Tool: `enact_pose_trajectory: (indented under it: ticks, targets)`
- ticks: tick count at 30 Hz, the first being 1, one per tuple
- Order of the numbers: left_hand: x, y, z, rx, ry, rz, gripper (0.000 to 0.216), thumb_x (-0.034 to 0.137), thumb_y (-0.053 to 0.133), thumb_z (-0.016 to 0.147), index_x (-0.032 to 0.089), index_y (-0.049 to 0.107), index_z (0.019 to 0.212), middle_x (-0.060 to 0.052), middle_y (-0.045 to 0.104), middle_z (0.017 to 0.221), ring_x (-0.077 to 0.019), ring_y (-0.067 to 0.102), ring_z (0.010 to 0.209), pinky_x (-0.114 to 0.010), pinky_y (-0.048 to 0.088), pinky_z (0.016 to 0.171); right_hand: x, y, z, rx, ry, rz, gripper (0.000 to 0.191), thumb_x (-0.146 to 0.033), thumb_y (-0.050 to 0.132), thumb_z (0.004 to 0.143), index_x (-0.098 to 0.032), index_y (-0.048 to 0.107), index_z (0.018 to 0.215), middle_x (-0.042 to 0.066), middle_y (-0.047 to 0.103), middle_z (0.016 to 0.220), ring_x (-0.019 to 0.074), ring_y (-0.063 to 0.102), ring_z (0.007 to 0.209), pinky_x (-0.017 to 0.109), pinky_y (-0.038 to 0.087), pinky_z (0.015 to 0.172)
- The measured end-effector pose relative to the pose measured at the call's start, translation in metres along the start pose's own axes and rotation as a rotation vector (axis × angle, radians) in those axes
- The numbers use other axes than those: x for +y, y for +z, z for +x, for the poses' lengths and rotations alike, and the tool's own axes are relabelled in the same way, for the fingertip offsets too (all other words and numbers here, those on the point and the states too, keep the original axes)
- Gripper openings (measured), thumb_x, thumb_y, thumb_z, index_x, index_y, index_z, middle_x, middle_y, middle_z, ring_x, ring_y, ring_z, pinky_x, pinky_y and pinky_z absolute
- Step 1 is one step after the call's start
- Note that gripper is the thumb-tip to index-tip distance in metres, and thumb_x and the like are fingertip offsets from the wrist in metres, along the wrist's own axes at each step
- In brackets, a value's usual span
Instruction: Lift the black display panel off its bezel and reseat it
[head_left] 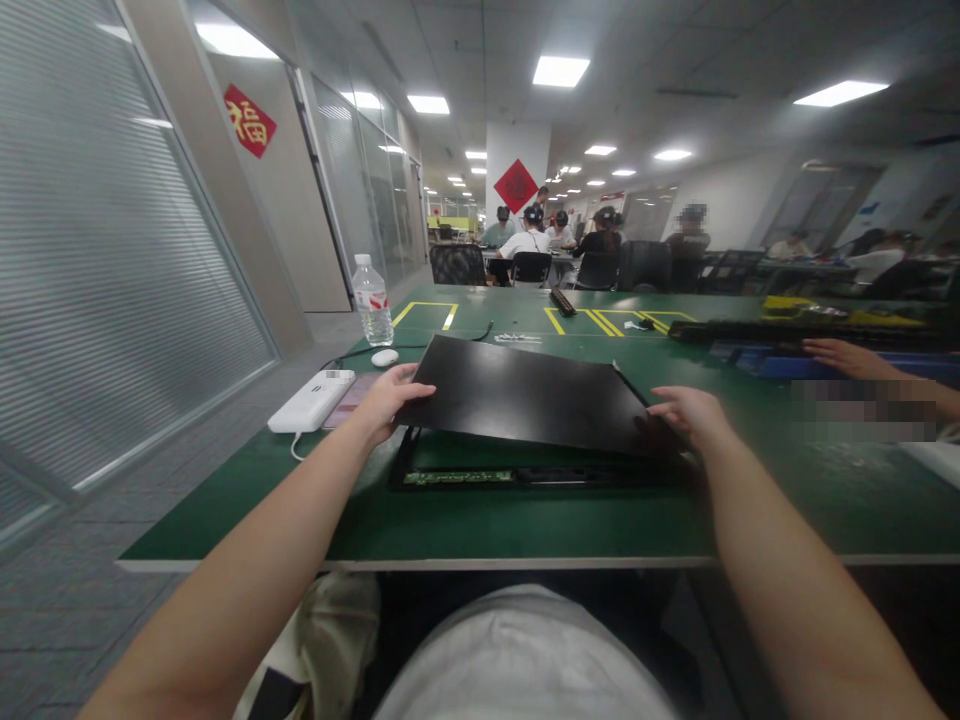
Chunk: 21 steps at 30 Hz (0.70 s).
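Observation:
A flat, glossy black screen panel [517, 390] is tilted above a thin black frame [401, 465] on the green table. Fingers and thumb of my left hand [386, 402] are closed on the panel's left edge. At its right edge, my right hand [697, 415] has its fingers bent around the corner, where panel and frame meet; the exact grip there is partly hidden. Along the frame's near side, a narrow green circuit board [457, 478] shows below the panel. The panel covers most of the frame's inside.
On the left are a white power bank [311, 400] with a cable, a white oval case [385, 357] and a water bottle [373, 305]. Far back lies a dark strip [562, 302]. To the right, another person's hand [847, 357] is near blue and black parts [780, 360].

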<state>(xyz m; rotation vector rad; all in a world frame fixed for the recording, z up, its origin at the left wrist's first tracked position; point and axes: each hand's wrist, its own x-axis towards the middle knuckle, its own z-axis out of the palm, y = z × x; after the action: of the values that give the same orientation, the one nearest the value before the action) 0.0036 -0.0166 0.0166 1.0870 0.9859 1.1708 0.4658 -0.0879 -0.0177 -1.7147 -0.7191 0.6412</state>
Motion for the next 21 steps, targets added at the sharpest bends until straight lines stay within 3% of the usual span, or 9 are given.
enact_pose_trajectory:
  ticks: [4,11,21]
  targets:
    - [-0.001,-0.002,0.002,-0.015,0.017,0.006,0.06,0.005,0.085,0.05,0.014,0.063,0.105,-0.006,0.075,0.08,-0.0204,0.071,0.064,-0.027,0.055,0.057,-0.002,0.0,-0.005,0.002,-0.009,-0.042,0.035,-0.029,0.068,0.073,-0.013,0.072,0.104,0.015,0.075,0.071,0.0104,0.037,0.037,0.024,0.028,0.035]
    - [-0.002,0.001,-0.001,0.01,-0.015,0.037,0.055,0.003,0.082,0.052,0.016,0.062,0.102,-0.005,0.076,0.079,-0.0198,0.072,0.063,-0.028,0.055,0.058,-0.013,0.003,-0.019,0.06,0.003,-0.066,0.027,-0.025,0.063,0.074,-0.014,0.071,0.097,0.013,0.074,0.067,0.0099,0.035,0.04,0.023,0.029,0.037]
    - [0.0,0.005,-0.003,0.028,-0.068,0.061,0.054,0.001,0.081,0.051,0.017,0.062,0.099,-0.003,0.075,0.073,-0.019,0.07,0.057,-0.026,0.054,0.052,-0.005,0.002,-0.01,0.058,-0.01,-0.062,0.024,-0.025,0.064,0.071,-0.016,0.071,0.092,0.013,0.073,0.065,0.0117,0.037,0.04,0.025,0.031,0.04]
